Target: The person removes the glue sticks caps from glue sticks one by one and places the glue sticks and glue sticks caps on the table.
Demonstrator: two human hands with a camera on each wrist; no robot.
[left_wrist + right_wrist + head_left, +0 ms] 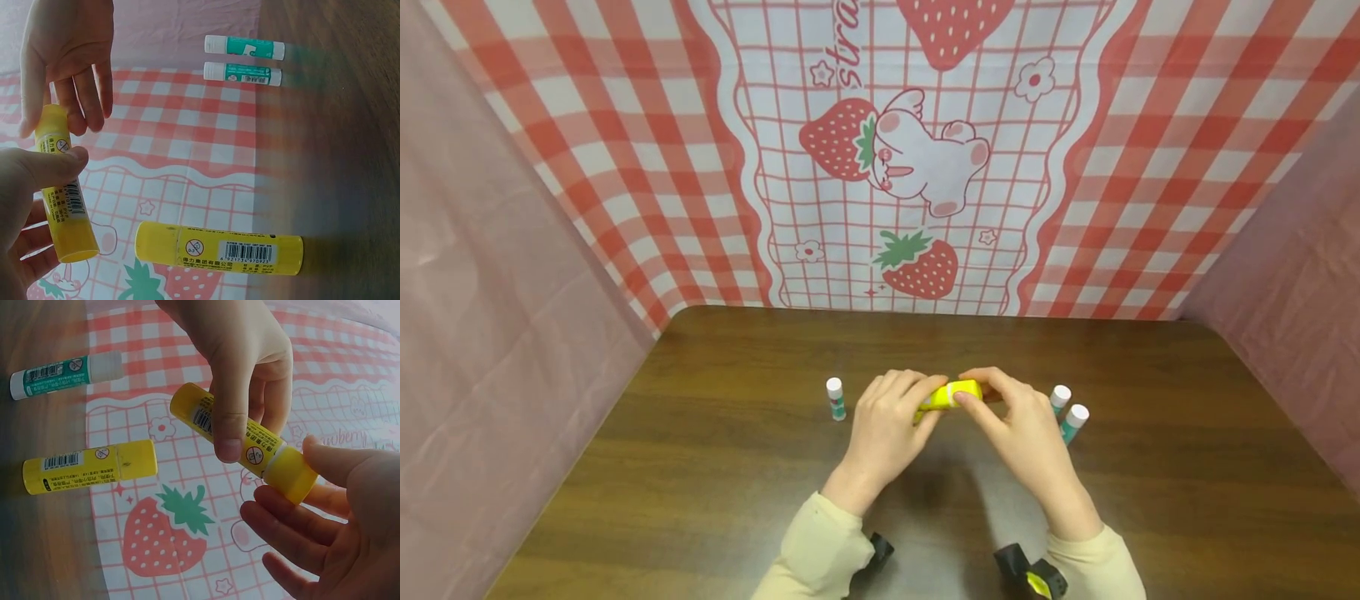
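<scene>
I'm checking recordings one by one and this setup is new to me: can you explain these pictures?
No robot here: a person works with two bare hands. The head picture comes from a camera worn on the head; the other two from a camera on each wrist, so the table looks tipped sideways. The left hand grips a yellow cylindrical plastic glue stick, while the right hand pinches its cap end. On the brown wood-grain table stands a second yellow glue stick, clearest in the wrist pictures. Three teal-and-white glue sticks stand there too: one left of the hands, two to the right.
</scene>
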